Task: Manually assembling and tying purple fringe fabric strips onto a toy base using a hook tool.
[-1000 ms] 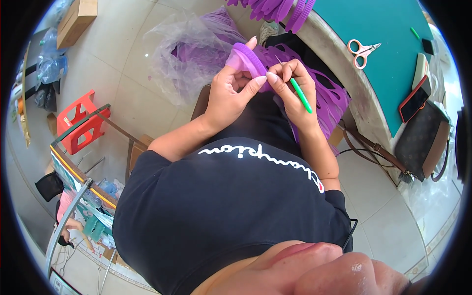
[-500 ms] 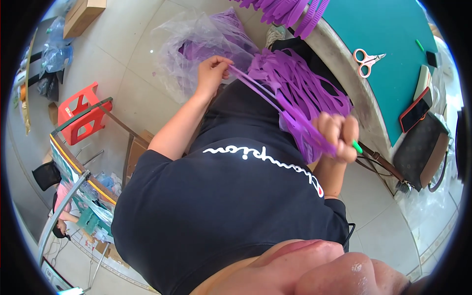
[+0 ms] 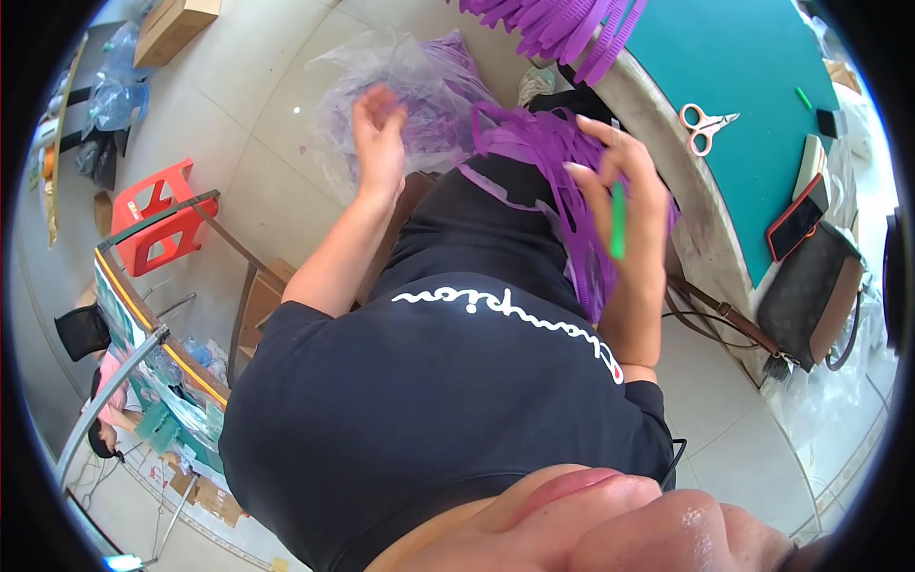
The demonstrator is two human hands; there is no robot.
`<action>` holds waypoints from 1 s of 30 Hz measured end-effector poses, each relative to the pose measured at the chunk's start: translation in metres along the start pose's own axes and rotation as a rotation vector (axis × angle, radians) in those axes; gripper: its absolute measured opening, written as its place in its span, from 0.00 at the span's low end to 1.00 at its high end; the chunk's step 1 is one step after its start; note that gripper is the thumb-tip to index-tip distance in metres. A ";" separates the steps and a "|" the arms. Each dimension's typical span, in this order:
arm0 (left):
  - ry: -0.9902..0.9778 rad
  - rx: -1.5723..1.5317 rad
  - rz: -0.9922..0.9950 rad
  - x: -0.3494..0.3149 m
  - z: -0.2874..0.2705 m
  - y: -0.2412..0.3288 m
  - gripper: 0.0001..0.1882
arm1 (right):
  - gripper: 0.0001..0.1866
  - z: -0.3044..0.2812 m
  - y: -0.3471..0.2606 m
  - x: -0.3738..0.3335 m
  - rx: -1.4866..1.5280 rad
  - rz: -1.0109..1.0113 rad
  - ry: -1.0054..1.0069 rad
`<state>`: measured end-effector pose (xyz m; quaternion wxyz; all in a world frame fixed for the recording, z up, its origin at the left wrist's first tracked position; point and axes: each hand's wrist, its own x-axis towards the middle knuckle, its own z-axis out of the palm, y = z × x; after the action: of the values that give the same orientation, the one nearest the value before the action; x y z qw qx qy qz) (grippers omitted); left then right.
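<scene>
My left hand [image 3: 377,143] is raised over the near side of a clear plastic bag [image 3: 334,124], fingers apart and a little blurred, with nothing in them. A slim green stick-like tool [image 3: 618,221] is tucked in my right hand [image 3: 631,181]; its thumb and forefinger are spread, while the other fingers are partly hidden. Beneath that hand, a heap of purple straps [image 3: 534,143] drapes over my lap. One loose strap [image 3: 500,188] lies across my dark trousers. More purple pieces [image 3: 448,62] show in the bag on the floor.
At the right, a green-topped table [image 3: 705,57] carries pink-handled scissors [image 3: 701,129], a phone [image 3: 799,221] and a bundle of purple straps [image 3: 572,29] at its far edge. A dark bag [image 3: 810,296] sits beside it. Leftward are a red stool [image 3: 157,219] and another person [image 3: 112,400].
The purple strap stretched between my hands has been let go and now lies on my lap. My left hand has opened and moved left; my right hand has risen, its thumb and forefinger spreading.
</scene>
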<state>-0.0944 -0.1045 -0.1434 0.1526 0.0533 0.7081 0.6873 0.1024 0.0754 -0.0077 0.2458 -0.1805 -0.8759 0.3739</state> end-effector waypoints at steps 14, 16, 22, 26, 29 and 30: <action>-1.319 -0.190 1.169 -0.089 0.073 0.264 0.01 | 0.20 -0.026 0.093 -0.249 0.096 1.034 0.555; -1.314 -0.078 1.156 -0.100 0.066 0.279 0.02 | 0.22 0.000 0.094 -0.256 0.416 1.194 0.647; -1.247 0.199 1.180 -0.108 0.043 0.302 0.07 | 0.17 0.015 0.083 -0.212 0.571 1.073 1.007; -0.073 -0.797 1.422 -0.099 -0.019 0.275 0.14 | 0.17 0.011 0.090 -0.207 0.552 0.836 1.044; -0.217 -0.790 1.520 -0.113 0.015 0.250 0.05 | 0.18 -0.004 0.069 -0.205 0.252 0.631 1.184; -0.781 -0.424 1.506 -0.102 0.007 0.241 0.06 | 0.18 -0.014 0.051 -0.197 0.298 0.535 1.188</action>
<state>-0.0281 -0.1154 0.1098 -0.1035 0.7092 0.2390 0.6552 0.2776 0.0184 -0.0951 0.6075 -0.5309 -0.4556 0.3762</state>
